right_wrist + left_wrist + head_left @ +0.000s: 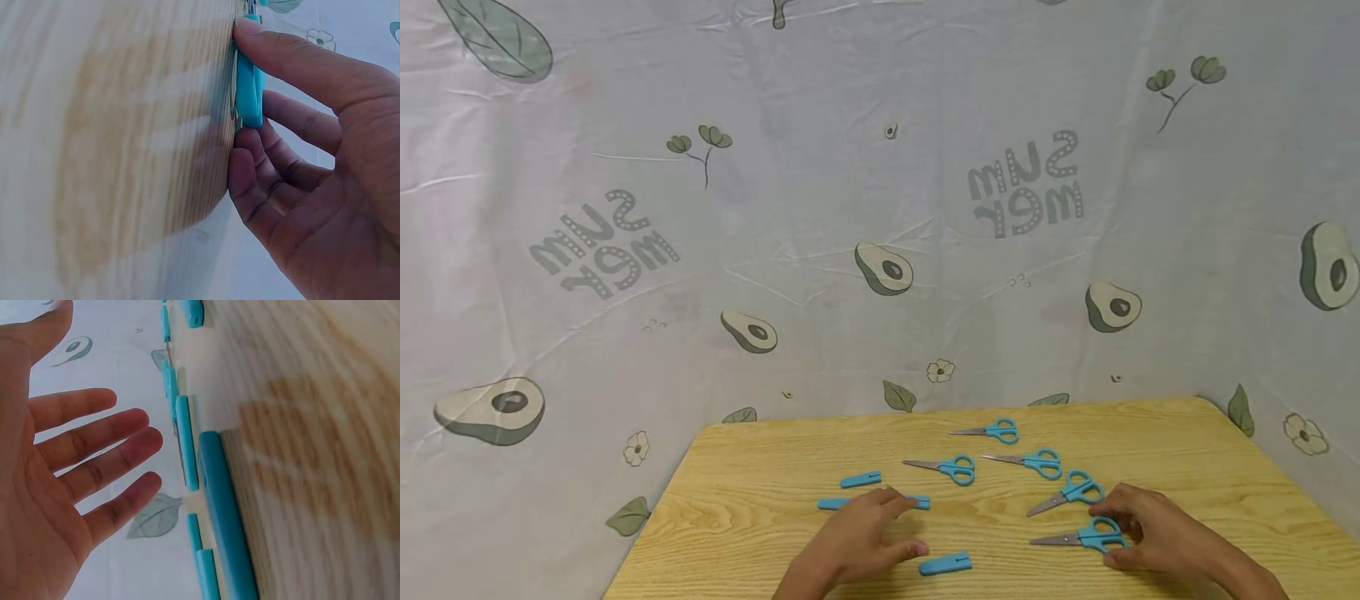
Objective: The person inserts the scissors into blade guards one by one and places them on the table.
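Note:
My right hand (pixel 1157 533) is at the right of the table, its thumb and curled fingers around the blue handle of the nearest scissors (pixel 1093 536). These scissors lie flat, blades pointing left; in the right wrist view the thumb touches the handle (pixel 249 94). My left hand (pixel 868 537) hovers over blue blade caps with fingers spread and nothing held, as the left wrist view shows. One cap (pixel 945 564) lies beside its thumb and another cap (pixel 861 479) lies beyond it. Blue pieces (pixel 832 503) between them are partly hidden by the hand.
Several more blue-handled scissors lie farther back: one pair (pixel 1067 493) just behind the right hand, others (pixel 946 468) toward the middle and rear. A wooden table (pixel 745 467) carries everything. A patterned cloth (pixel 820 208) hangs behind and at the sides.

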A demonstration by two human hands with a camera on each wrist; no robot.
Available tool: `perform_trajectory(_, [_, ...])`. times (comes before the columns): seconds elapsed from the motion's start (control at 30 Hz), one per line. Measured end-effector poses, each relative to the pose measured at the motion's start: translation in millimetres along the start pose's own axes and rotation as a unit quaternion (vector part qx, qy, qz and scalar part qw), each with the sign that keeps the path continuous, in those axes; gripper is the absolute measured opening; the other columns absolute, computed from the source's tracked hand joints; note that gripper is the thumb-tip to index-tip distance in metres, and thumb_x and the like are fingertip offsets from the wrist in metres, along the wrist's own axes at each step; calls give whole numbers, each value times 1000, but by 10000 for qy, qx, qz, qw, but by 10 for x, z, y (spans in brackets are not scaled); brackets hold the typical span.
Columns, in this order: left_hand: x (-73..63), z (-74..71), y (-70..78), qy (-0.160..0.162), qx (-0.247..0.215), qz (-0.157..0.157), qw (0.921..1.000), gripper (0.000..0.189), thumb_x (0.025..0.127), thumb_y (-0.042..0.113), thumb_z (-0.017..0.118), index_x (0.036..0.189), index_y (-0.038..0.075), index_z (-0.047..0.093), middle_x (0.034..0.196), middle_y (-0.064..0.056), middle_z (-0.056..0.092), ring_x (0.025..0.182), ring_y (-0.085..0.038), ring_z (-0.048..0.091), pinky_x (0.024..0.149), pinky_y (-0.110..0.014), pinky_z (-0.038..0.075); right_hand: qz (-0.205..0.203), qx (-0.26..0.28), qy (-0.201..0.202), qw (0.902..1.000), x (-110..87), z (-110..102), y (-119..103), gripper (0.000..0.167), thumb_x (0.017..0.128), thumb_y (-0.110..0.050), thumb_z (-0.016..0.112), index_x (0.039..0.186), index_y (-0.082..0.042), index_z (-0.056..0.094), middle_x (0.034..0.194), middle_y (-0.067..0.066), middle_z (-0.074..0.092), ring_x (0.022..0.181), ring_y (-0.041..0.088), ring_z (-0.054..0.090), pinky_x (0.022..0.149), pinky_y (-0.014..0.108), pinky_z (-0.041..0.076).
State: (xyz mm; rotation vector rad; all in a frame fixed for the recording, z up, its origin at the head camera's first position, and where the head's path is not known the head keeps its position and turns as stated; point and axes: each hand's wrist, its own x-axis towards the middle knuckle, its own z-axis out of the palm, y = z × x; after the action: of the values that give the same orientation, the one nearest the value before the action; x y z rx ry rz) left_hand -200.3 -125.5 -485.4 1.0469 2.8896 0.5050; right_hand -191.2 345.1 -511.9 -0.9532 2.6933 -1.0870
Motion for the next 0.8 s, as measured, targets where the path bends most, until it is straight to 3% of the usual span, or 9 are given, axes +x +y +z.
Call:
perform_trajectory(0.3, [54, -53, -78, -221, 54, 578, 9981, 63, 104, 66, 56, 148, 22, 65, 140, 2, 70, 123, -13, 69, 98, -32, 60, 340, 391, -124, 9986, 53, -1, -166, 37, 94, -16, 84, 122, 4, 68, 95, -11, 62, 69, 0, 49, 56, 24, 41])
perform_trajectory(0.43, [71, -28, -57, -252, 87, 739, 9969, 60, 105, 64, 58, 145, 20, 67, 134, 4, 72, 119, -10, 69, 94, -28, 60, 330, 766, -198, 9963, 70, 14, -181, 33, 95, -12, 82, 118, 1, 63, 90, -6, 61, 68, 5, 50, 55, 27, 40])
perform_trajectory(0.6, [78, -17, -7, -387, 5, 711, 9967, 58, 104, 64, 60, 143, 22, 67, 135, 5, 70, 117, -9, 69, 92, -28, 60, 395, 934, -219, 9946, 72, 20, -203, 32, 95, -10, 81, 116, 1, 60, 88, -1, 59, 69, 9, 51, 56, 28, 40])
perform_trajectory(0.8, [89, -14, 41, -595, -87, 592, 9964, 60, 102, 65, 62, 144, 23, 67, 138, 5, 69, 122, -10, 68, 95, -28, 59, 504, 896, -222, 9945, 71, -8, -231, 36, 95, -11, 82, 121, 4, 64, 93, -8, 70, 74, -2, 58, 58, 25, 47])
